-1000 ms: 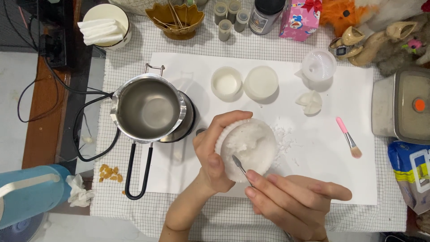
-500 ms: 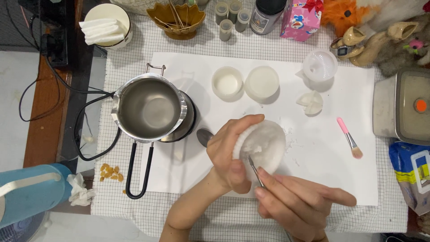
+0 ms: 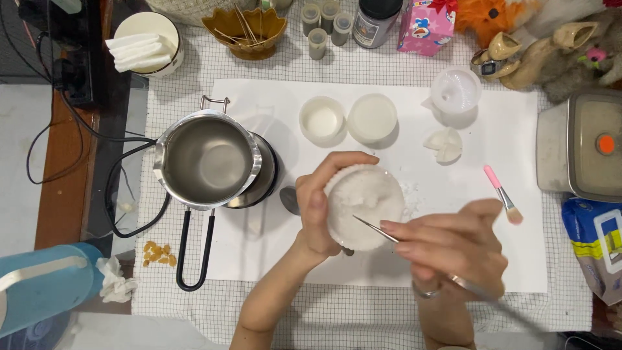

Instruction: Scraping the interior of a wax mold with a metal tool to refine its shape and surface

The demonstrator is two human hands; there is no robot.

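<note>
Cupping the white ridged mould (image 3: 366, 204) at the frame's centre, my left hand (image 3: 317, 207) wraps its fingers around the mould's left side. My right hand (image 3: 453, 243), lower right, pinches a thin metal tool (image 3: 374, 230), probably tweezers, whose tip touches the mould's white surface. A steel pot (image 3: 206, 161) sits left.

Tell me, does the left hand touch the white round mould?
Touching. The head view shows the left hand wrapped around the edge of the white round mould, thumb over its top rim, holding it above the white paper sheet.
</note>
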